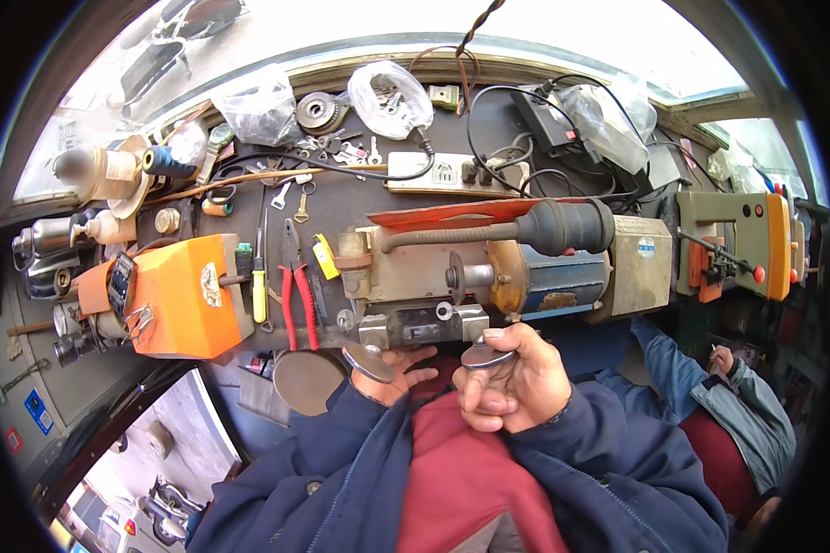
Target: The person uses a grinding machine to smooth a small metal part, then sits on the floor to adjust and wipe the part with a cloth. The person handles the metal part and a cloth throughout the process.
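Observation:
A key-cutting machine (415,276) stands on the bench before me, with a blue motor (567,279) and a small cutter wheel (454,276). Two round, flat metal clamp knobs stick out from its front carriage toward me. My right hand (523,382) pinches the right clamp knob (485,356), thumb on top and the other fingers curled below. Beside the left clamp knob (369,363), partly hidden behind it, is my left hand (399,375); its visible fingers stretch to the right, apart from each other. Whether a key sits in the clamps is too small to tell.
Red-handled pliers (299,304), a yellow screwdriver (259,293) and an orange machine (189,295) lie to the left. Loose keys (341,147), a power strip (433,172) and cables fill the back. A green machine (724,230) stands right; a person (747,405) sits nearby.

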Motion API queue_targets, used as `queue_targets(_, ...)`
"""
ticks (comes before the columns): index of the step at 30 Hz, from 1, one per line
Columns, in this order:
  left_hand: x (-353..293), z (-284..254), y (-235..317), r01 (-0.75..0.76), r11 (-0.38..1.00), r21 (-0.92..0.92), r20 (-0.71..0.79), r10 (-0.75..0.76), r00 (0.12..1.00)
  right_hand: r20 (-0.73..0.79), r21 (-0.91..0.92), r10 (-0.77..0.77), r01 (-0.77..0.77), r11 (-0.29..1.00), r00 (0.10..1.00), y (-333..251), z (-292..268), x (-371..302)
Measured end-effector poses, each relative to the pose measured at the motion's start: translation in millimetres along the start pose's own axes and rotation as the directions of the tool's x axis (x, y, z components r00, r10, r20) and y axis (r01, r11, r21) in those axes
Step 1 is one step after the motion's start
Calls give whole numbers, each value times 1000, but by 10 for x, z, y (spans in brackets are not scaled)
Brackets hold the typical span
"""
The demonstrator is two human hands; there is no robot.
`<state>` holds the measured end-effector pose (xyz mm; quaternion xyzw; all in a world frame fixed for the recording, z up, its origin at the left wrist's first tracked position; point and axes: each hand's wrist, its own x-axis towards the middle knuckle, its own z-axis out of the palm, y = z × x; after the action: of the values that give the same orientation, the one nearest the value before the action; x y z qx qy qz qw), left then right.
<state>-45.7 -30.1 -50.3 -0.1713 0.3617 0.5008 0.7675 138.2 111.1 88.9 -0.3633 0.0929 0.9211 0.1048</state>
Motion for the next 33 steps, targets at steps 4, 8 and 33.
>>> queue_targets(4, 32, -137, 74, 63, 997, -33, 131, -58, 990, 185, 113, -47, 26, 993, 982, 22, -32, 19)
queue_targets(8, 27, -206, 172, 142, 989, 32, 107, -144, 984, 135, -82, -171, 183, 980, 976, 61, -79, -30)
queue_targets(33, 44, -337, 522, 284, 936, 210, 154, -319, 935, 233, 213, -315, 268, 940, 920, 410, -95, 99)
